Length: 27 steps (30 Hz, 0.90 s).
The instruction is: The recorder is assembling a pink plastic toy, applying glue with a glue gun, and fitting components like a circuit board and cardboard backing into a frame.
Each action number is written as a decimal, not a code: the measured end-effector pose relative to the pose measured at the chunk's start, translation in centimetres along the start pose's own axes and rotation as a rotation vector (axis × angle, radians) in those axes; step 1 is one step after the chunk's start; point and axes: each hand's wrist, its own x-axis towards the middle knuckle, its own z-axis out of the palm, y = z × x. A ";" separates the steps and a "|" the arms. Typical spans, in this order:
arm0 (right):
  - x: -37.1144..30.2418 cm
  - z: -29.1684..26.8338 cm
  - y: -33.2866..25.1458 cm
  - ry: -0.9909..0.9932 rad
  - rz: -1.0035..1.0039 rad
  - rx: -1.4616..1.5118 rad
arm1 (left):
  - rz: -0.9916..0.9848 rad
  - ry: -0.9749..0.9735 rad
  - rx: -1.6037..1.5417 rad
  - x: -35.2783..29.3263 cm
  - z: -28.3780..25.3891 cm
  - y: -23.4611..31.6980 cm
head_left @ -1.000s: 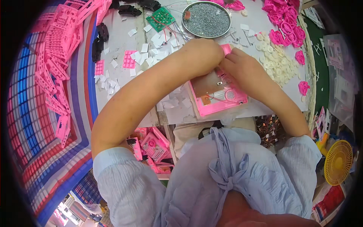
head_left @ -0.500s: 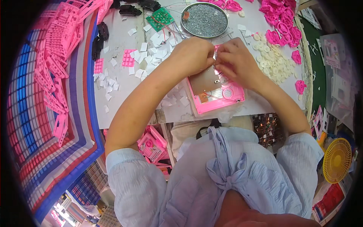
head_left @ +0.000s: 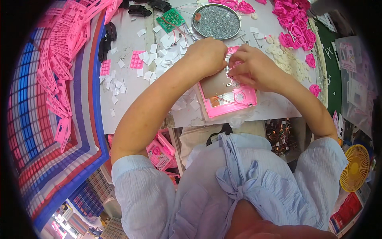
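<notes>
Curling fingers (head_left: 240, 69), grip unclear, left hand (head_left: 211, 56) and right hand (head_left: 256, 69) crowd a pink case (head_left: 234, 108) near table's (head_left: 274, 106) edge.

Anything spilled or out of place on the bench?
Yes: one orange-brown piece sits among otherwise grey bits in the round tray, and white pieces lie strewn, uncontained, left of the pink casing.

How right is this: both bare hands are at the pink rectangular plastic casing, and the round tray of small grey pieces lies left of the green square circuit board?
Not quite: the head view shows the round tray right of the green circuit board. The bare left hand and right hand are at the pink casing.
</notes>
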 end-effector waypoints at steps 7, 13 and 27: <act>-1.0 2.8 -1.7 0.289 0.016 -0.129 | 0.097 0.094 -0.103 -0.6 0.8 -1.1; -0.5 2.6 -3.1 0.246 0.109 -0.184 | 0.081 0.321 -0.409 -2.4 0.6 -1.5; -1.2 0.6 -1.3 0.181 -0.001 0.059 | -0.654 0.731 0.106 -10.6 -5.8 -15.4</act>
